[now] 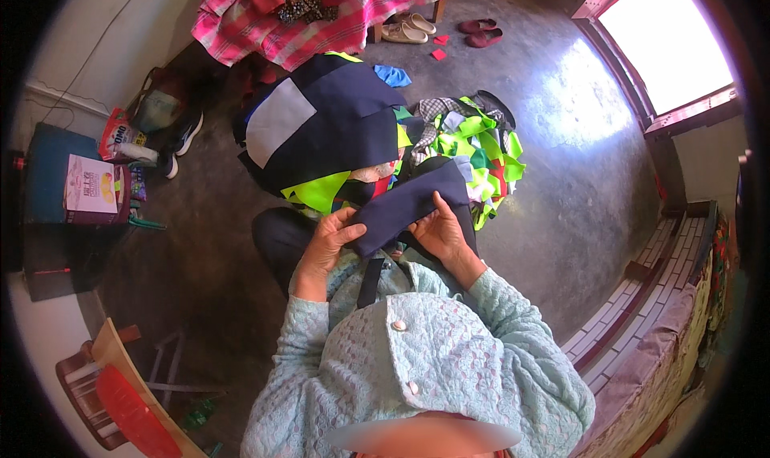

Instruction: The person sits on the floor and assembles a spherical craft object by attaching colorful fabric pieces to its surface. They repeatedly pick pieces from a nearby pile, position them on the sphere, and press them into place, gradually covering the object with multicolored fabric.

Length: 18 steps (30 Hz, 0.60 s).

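Note:
Between my two hands a long strip of dark navy fabric [411,207] is stretched out above my lap. My left hand [327,245] pinches its left end, thumb on top. Near the strip's middle right, my right hand [443,232] grips the lower edge with the thumb over it. Just beyond lies a large heap of navy cloth pieces [345,109], with a grey patch [279,123] on its left and a bright yellow-green piece [317,192] at its near edge. To the right sits a pile of mixed scraps [481,149] in yellow-green, green, red and checked cloth.
A bed with a pink checked cover [297,33] stands at the far side, shoes [405,31] beneath it. At left are a pink box [91,187] and a packet [120,133]. A red stool [132,410] is near left; a tiled ledge [642,285] runs along the right.

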### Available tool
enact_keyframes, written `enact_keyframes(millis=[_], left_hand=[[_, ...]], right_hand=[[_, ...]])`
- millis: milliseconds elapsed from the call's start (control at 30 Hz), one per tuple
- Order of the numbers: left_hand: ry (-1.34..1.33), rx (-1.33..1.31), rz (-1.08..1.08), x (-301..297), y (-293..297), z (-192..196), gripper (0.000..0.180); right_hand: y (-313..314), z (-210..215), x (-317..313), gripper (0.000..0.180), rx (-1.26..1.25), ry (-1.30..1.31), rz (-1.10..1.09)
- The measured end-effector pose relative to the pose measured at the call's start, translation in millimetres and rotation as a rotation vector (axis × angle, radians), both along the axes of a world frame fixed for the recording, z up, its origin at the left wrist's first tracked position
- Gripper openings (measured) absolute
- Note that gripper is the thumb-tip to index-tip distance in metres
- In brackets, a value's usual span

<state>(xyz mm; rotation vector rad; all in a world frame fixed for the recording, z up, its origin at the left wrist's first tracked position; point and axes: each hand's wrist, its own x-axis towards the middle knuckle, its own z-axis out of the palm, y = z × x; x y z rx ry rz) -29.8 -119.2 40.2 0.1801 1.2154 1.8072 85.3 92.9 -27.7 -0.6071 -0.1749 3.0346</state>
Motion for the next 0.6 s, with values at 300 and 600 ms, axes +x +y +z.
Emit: enact_keyframes(millis=[300, 600], left_hand=[[0.099, -0.119, -0.023, -4.7, -25.4, 11.8, 0.03], [0.171, -0.243, -0.146, -9.3, -48.3, 10.8, 0.029]], right_hand=[[-3.3, -4.4, -1.1, 0.036, 0.026, -0.106, -0.117], [10.9, 11.8, -5.5, 0.042, 0.127, -0.108, -0.103]])
